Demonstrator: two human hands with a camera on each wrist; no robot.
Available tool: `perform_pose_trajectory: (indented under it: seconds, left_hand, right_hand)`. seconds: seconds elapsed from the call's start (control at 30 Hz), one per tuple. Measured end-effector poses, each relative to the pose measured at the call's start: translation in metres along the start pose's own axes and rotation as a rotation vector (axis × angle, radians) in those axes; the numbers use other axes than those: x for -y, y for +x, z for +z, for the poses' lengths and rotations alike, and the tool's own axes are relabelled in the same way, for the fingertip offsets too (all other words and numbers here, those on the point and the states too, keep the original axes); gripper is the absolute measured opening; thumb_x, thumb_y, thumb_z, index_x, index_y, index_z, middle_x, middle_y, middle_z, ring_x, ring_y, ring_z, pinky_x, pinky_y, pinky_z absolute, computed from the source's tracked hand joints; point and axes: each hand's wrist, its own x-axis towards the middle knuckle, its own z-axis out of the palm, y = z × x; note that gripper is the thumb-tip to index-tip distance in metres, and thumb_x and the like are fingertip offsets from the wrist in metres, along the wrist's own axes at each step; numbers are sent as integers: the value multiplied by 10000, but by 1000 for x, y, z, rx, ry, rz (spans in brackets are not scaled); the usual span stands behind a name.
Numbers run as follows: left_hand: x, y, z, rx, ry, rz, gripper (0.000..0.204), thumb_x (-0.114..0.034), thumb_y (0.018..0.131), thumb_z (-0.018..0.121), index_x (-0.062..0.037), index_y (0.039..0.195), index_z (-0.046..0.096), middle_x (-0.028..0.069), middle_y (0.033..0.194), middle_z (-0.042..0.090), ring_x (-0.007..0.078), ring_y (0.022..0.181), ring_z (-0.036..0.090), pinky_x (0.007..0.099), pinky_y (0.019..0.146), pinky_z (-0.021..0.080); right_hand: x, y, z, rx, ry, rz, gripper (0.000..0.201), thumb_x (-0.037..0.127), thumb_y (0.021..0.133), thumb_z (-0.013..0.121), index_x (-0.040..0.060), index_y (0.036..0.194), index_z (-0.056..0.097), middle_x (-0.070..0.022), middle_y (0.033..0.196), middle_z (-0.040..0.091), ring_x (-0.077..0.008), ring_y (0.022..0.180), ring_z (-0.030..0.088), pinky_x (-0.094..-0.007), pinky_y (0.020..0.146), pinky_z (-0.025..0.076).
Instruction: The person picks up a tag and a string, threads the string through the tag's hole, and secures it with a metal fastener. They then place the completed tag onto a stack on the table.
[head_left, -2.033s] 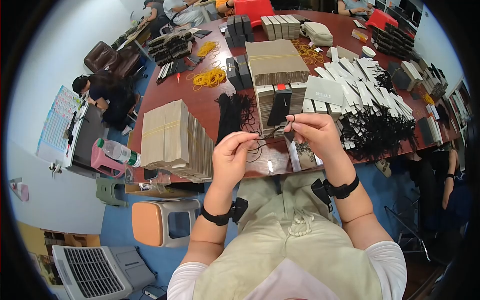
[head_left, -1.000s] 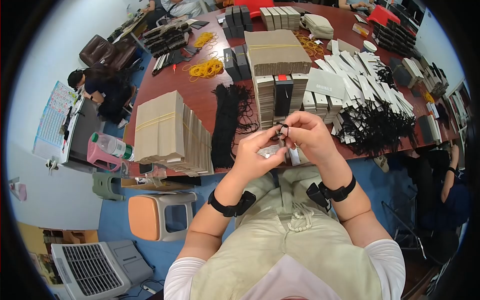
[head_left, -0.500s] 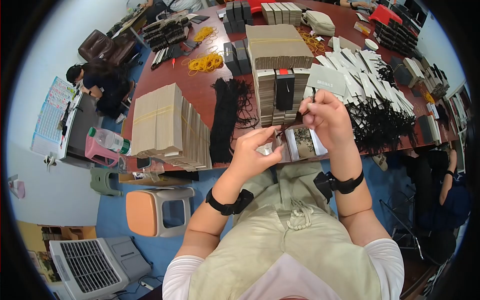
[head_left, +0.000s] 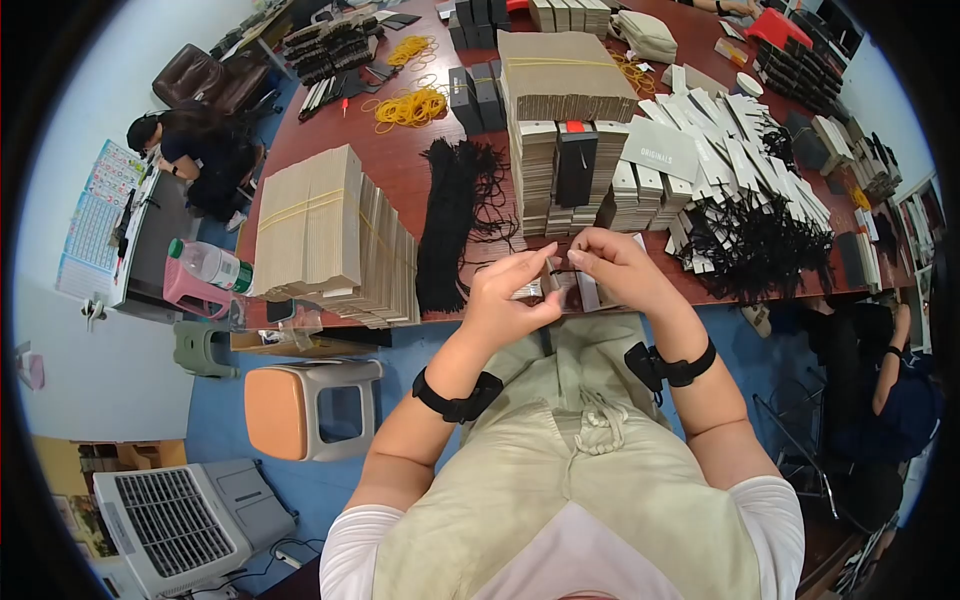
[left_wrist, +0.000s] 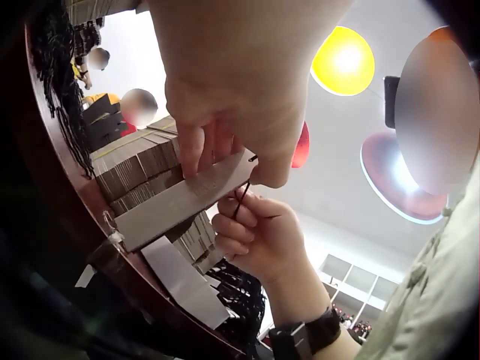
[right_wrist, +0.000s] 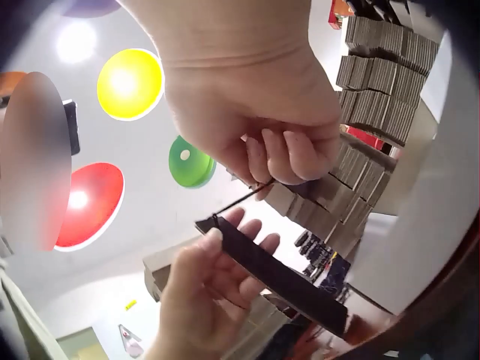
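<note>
My left hand [head_left: 505, 292] pinches one end of a long narrow hang tag [left_wrist: 184, 201] between thumb and fingers. The tag is pale grey with faint lettering on one side; its dark side faces the right wrist view. A black string [right_wrist: 244, 197] is looped at the pinched end. My right hand [head_left: 620, 270] is close by on the right, its curled fingers pinching the string, which runs taut from the tag in the right wrist view. Below the hands, an open white box [head_left: 588, 292] at the table edge is partly hidden.
Banded grey card stacks stand at left [head_left: 305, 230] and centre [head_left: 570, 80]. Between them lies a bundle of black strings [head_left: 447, 225]. White strung tags [head_left: 730, 150] are heaped at right. Yellow rubber bands [head_left: 410, 108] lie farther back. A water bottle [head_left: 212, 265] is left; a stool [head_left: 275, 415] stands below.
The hands, apart with cord between them at first, came together at the tag. The right hand then drew up and right, and is now back near the left hand, which keeps the tag.
</note>
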Motion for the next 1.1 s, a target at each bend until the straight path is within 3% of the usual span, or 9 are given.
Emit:
perform_pose_trajectory:
  seconds: [0.2, 0.27, 0.37, 0.5, 0.6, 0.83, 0.93, 1.07, 1.1]
  left_hand:
    - [-8, 4, -8, -2, 151, 146, 526, -77, 602, 692, -57, 1120, 607, 88, 855, 621, 206, 676, 603, 292, 611, 501]
    - [-15, 4, -11, 101, 218, 110, 531, -86, 604, 689, -63, 1127, 601, 75, 838, 609, 204, 650, 585, 298, 573, 490]
    - [-15, 7, -7, 64, 283, 234, 528, -106, 611, 690, -62, 1129, 592, 61, 815, 597, 199, 634, 572, 306, 553, 482]
    - [-24, 13, -14, 93, 282, 181, 507, -111, 616, 696, -45, 1108, 595, 76, 844, 606, 205, 664, 585, 304, 583, 491]
    - [-23, 14, -12, 53, 247, 236, 493, -103, 620, 695, -35, 1097, 594, 89, 866, 610, 215, 679, 592, 306, 600, 496]
    - [-25, 13, -10, 27, 217, 233, 463, -74, 607, 694, -25, 1059, 605, 102, 870, 616, 236, 711, 605, 313, 626, 505]
    - [-25, 14, -15, 48, 226, 229, 448, -46, 585, 694, -17, 1027, 622, 117, 880, 622, 240, 722, 612, 311, 641, 510]
    - [-29, 14, -10, 36, 260, 268, 429, -14, 570, 691, -13, 995, 633, 117, 877, 625, 223, 715, 613, 293, 606, 514]
    - [-29, 12, -6, 35, 209, 158, 418, -67, 588, 694, -31, 999, 623, 103, 867, 618, 246, 721, 608, 323, 634, 506]
  right_hand:
    - [31, -3, -12, 85, -379, -98, 259, 204, 854, 602, -7, 711, 554, -4, 577, 428, -59, 555, 357, -254, 477, 302]
    - [47, -6, -14, 121, -271, -10, 256, 205, 855, 604, -4, 715, 559, 16, 578, 432, -59, 549, 352, -252, 471, 300]
    - [61, -10, -8, 156, 47, 106, 252, 209, 856, 608, 3, 718, 567, 48, 597, 447, -48, 554, 351, -243, 467, 300]
    - [47, -12, -4, 151, 407, 240, 224, 199, 848, 627, 14, 727, 585, 80, 640, 475, -26, 579, 361, -218, 486, 309]
    - [34, -6, 9, 60, 169, 98, 181, 176, 830, 647, 22, 749, 596, 72, 655, 487, -17, 598, 370, -203, 499, 304]
    - [23, -7, 5, 94, 189, 145, 212, 183, 835, 641, 26, 703, 588, 62, 619, 483, -23, 586, 370, -211, 491, 293]
    - [22, -11, -12, 68, -23, 116, 294, 219, 854, 617, 25, 642, 557, 69, 559, 446, -28, 547, 345, -228, 464, 287]
    - [14, -12, -14, -22, -386, -85, 331, 229, 840, 619, -17, 640, 525, -6, 510, 420, -61, 502, 331, -262, 440, 283]
    - [19, -15, -13, -56, -345, -95, 324, 224, 835, 621, -21, 646, 525, -15, 512, 416, -64, 498, 330, -264, 439, 283]
